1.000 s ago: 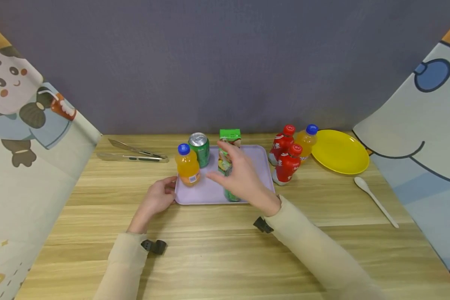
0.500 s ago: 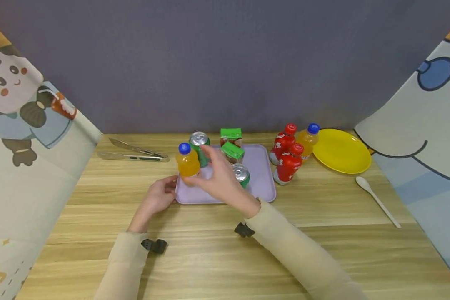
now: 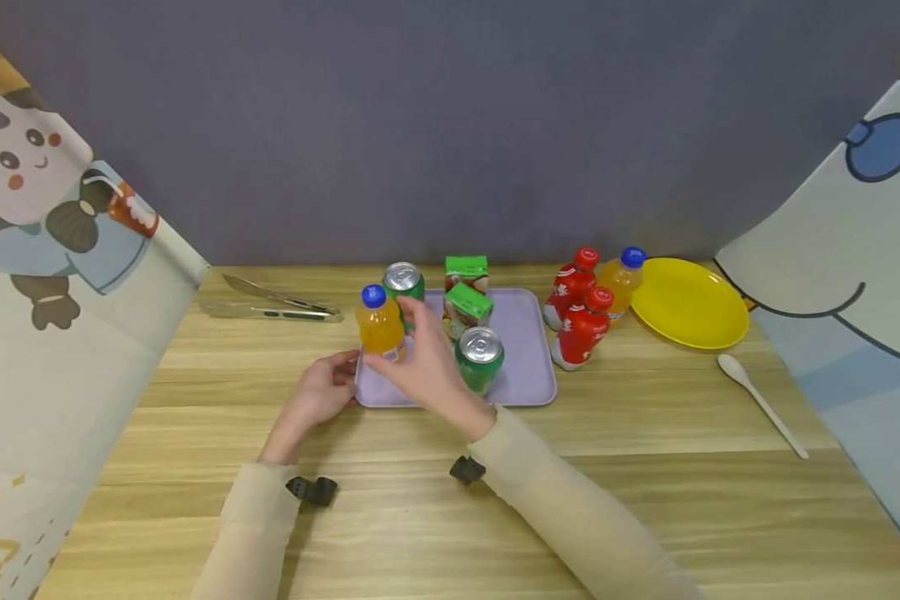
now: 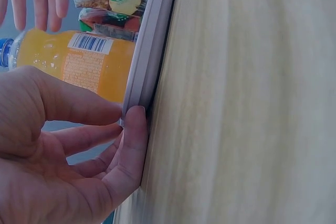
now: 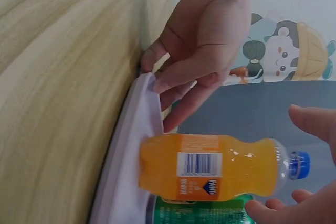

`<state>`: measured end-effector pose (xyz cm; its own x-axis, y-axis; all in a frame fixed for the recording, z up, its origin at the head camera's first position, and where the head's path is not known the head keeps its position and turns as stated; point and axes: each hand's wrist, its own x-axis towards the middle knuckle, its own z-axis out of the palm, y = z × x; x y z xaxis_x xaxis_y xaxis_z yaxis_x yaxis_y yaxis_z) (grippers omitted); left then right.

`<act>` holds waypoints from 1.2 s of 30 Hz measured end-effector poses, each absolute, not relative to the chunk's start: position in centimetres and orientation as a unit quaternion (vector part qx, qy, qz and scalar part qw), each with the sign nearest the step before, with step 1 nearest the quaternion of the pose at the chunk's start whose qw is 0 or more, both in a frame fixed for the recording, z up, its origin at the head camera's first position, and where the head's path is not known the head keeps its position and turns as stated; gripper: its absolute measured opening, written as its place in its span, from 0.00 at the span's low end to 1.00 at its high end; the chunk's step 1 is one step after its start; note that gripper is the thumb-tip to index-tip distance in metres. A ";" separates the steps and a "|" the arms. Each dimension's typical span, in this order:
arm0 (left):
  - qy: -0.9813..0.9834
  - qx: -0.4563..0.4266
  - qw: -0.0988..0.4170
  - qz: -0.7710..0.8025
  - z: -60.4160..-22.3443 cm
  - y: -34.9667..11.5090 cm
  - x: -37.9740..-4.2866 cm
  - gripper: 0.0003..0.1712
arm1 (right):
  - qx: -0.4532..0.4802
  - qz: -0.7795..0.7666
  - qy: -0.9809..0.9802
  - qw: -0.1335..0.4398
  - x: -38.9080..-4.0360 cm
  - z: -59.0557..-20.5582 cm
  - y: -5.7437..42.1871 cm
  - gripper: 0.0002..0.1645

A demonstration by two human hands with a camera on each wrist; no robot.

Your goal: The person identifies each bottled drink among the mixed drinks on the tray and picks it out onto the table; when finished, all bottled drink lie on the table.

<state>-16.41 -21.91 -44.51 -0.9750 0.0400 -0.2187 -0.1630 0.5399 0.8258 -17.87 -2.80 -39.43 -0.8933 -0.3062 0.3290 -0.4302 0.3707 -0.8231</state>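
Observation:
A lilac tray (image 3: 523, 333) lies on the wooden table, bearing an orange drink bottle (image 3: 380, 327), two green drink cans (image 3: 479, 358) and two green-topped drink cartons (image 3: 468, 307). My left hand (image 3: 320, 392) pinches the tray's left rim; in the left wrist view the thumb is on top and fingers are beneath. My right hand (image 3: 431, 362) reaches across the tray beside the bottle, thumb and fingers spread. The right wrist view shows the bottle's blue cap (image 5: 300, 164) in the gap between thumb and fingers, apart from both.
Right of the tray stand two red bottles (image 3: 582, 332) and another orange drink bottle (image 3: 622, 282). Beyond them are a yellow plate (image 3: 690, 302) and a white spoon (image 3: 761, 404). Metal tongs (image 3: 273, 307) lie back left. A dark wall (image 3: 450, 133) rises behind the table.
My right hand has moved left, from over the cartons and front can to the orange bottle, uncovering those things. My left hand stays at the tray's rim.

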 end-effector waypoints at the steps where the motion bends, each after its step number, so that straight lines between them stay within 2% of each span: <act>1: 0.869 -0.035 0.105 0.482 -44.5 -21.9 -16.4 0.37 | 0.222 0.513 -0.827 0.064 -17.9 -39.6 -2.9 0.50; 18: 0.881 -0.025 0.097 0.463 -44.3 -21.9 -16.5 0.38 | 0.186 0.514 -0.823 0.157 -19.0 -41.8 -5.4 0.48; 36: 0.877 -0.041 0.100 0.468 -44.4 -21.8 -16.5 0.39 | 0.175 0.541 -0.808 0.154 -19.9 -43.5 -6.1 0.42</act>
